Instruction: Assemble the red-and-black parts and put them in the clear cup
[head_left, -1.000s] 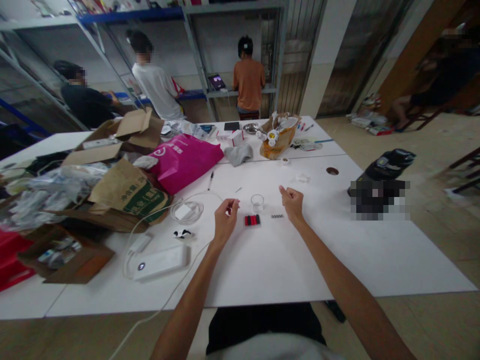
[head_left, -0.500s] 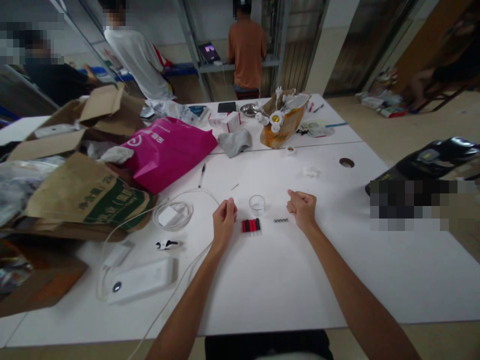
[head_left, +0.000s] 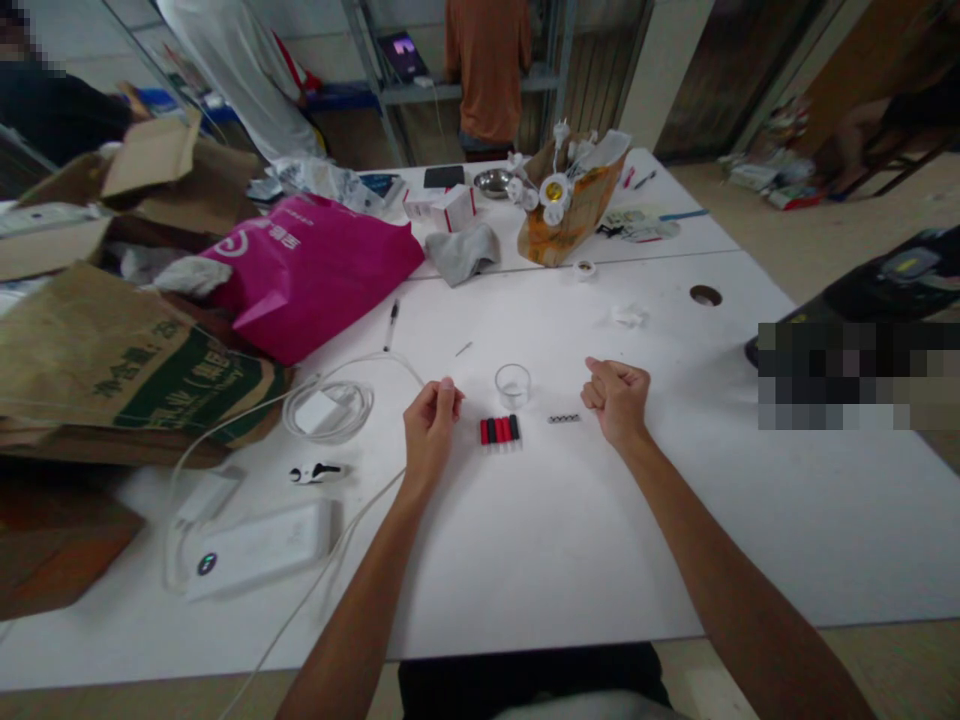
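My left hand (head_left: 431, 425) is closed, fingers curled with the thumb on top, left of a row of several red and black capped pieces (head_left: 499, 430). Nothing shows between its fingers. My right hand (head_left: 619, 398) is a loose fist at the right, with nothing visible in it. Between the hands stands a clear round dish (head_left: 513, 384). A small dark patterned strip (head_left: 564, 419) lies just left of my right hand. Beyond the dish, to the left, is a thin short stick (head_left: 464, 348).
At the left are a magenta bag (head_left: 315, 270), cardboard boxes (head_left: 150, 165), a coiled white cable (head_left: 330, 410), a white power bank (head_left: 259, 548) and a pen (head_left: 391, 325). A grey cloth (head_left: 463, 252) and paper bag (head_left: 562, 225) stand behind. A black object (head_left: 847, 300) is at the right.
The camera view has shifted, so the far objects sit higher. My hands have moved slightly farther apart, the left one leftward and the right one rightward. The items between them lie as before.
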